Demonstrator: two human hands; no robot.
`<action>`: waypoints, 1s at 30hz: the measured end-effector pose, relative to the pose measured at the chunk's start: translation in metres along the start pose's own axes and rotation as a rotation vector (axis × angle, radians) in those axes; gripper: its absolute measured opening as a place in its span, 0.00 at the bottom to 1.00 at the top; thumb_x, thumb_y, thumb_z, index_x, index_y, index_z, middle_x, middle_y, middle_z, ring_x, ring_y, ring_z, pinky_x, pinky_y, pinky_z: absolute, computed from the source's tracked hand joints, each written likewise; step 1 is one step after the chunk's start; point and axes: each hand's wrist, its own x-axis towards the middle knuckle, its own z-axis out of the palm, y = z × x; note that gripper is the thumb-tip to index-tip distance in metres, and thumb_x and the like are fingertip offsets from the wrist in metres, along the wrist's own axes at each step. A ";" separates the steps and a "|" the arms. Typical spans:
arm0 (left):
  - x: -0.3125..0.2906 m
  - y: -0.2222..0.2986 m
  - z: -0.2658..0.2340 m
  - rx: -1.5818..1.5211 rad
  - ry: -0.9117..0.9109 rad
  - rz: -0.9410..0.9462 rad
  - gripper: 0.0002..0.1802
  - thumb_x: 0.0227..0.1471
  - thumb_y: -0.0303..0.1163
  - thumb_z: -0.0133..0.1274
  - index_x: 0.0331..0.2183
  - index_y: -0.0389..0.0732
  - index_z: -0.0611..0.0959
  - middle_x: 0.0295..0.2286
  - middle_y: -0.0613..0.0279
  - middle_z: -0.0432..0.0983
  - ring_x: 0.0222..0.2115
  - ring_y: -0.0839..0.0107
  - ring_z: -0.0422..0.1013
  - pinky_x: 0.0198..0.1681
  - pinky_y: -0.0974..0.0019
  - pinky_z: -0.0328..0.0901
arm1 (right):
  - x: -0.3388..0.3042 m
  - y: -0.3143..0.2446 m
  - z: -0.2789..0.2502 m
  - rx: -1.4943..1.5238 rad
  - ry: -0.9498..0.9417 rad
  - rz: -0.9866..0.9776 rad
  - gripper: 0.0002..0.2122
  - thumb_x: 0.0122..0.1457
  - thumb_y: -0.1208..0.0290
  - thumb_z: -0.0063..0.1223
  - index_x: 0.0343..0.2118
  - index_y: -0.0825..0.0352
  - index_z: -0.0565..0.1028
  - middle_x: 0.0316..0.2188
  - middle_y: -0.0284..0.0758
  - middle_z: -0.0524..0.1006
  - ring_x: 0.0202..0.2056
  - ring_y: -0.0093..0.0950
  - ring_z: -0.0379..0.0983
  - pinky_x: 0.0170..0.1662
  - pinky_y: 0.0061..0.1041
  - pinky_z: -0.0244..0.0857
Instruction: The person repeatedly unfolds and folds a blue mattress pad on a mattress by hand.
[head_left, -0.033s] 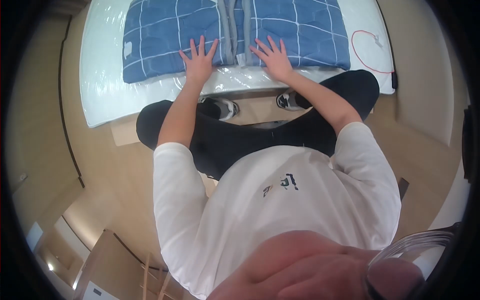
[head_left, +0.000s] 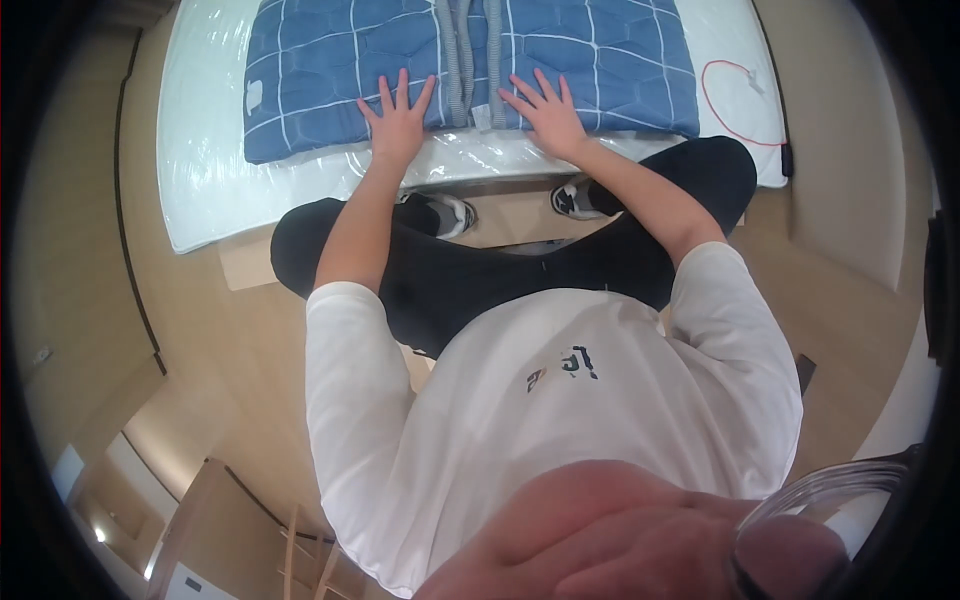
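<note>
A blue quilted pad [head_left: 340, 75] with white grid lines lies on a white, plastic-wrapped mattress [head_left: 200, 190]. Its two sides are folded inward, and their grey bound edges [head_left: 452, 70] run almost side by side down the middle. My left hand [head_left: 397, 130] rests flat with spread fingers on the near edge of the left half. On the right half, close to the middle gap, lies my right hand [head_left: 553, 122], its fingers also stretched apart. Neither hand holds anything. Between them a small white tag [head_left: 482, 117] shows at the pad's near edge.
A red cord [head_left: 706, 95] loops over the mattress at the right, near a small black object [head_left: 787, 160] at its edge. My knees, in black trousers [head_left: 450, 285], spread in front of the mattress. Wooden slats [head_left: 290, 550] stand at the lower left.
</note>
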 end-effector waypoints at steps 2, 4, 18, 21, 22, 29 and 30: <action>0.003 0.002 0.002 0.032 -0.015 -0.030 0.50 0.54 0.39 0.59 0.70 0.70 0.51 0.70 0.53 0.45 0.68 0.38 0.44 0.58 0.15 0.45 | 0.004 0.002 0.000 -0.013 -0.012 0.005 0.39 0.52 0.75 0.58 0.69 0.45 0.59 0.70 0.33 0.56 0.70 0.50 0.49 0.66 0.66 0.41; 0.003 0.001 -0.001 0.004 -0.004 -0.068 0.50 0.54 0.40 0.59 0.70 0.71 0.50 0.70 0.53 0.44 0.68 0.38 0.44 0.59 0.15 0.44 | 0.005 0.001 0.000 -0.021 -0.021 0.013 0.39 0.53 0.75 0.58 0.69 0.44 0.59 0.70 0.33 0.56 0.69 0.50 0.49 0.66 0.66 0.41; -0.001 0.024 -0.027 0.010 -0.001 0.097 0.62 0.44 0.59 0.65 0.70 0.43 0.52 0.70 0.54 0.43 0.70 0.48 0.42 0.63 0.22 0.42 | -0.005 0.161 -0.065 0.252 0.366 0.349 0.23 0.61 0.55 0.54 0.52 0.69 0.77 0.50 0.46 0.78 0.52 0.47 0.74 0.56 0.40 0.68; 0.017 0.038 -0.034 0.013 -0.009 0.118 0.63 0.43 0.58 0.66 0.70 0.43 0.52 0.70 0.56 0.43 0.70 0.50 0.42 0.63 0.23 0.43 | -0.057 0.306 -0.057 0.210 0.286 1.167 0.46 0.53 0.36 0.54 0.57 0.82 0.68 0.55 0.62 0.72 0.60 0.51 0.68 0.61 0.43 0.63; 0.028 0.043 -0.036 0.004 0.007 0.094 0.63 0.43 0.58 0.66 0.70 0.43 0.52 0.70 0.56 0.43 0.70 0.50 0.42 0.63 0.23 0.43 | -0.066 0.335 -0.051 0.250 0.309 1.284 0.53 0.51 0.30 0.51 0.59 0.85 0.64 0.59 0.62 0.68 0.62 0.52 0.65 0.62 0.43 0.61; 0.018 0.036 -0.014 0.154 -0.039 0.089 0.56 0.50 0.52 0.62 0.70 0.43 0.52 0.70 0.55 0.43 0.69 0.48 0.45 0.61 0.25 0.50 | -0.078 0.359 -0.096 1.083 0.016 1.025 0.36 0.56 0.51 0.65 0.55 0.81 0.72 0.48 0.47 0.78 0.46 0.36 0.77 0.50 0.32 0.72; 0.018 0.045 -0.008 0.207 -0.002 0.061 0.53 0.52 0.50 0.61 0.70 0.43 0.53 0.70 0.55 0.43 0.69 0.48 0.46 0.61 0.24 0.50 | -0.073 0.360 -0.123 1.068 0.097 1.015 0.34 0.56 0.51 0.65 0.53 0.81 0.74 0.46 0.46 0.79 0.44 0.34 0.78 0.48 0.32 0.72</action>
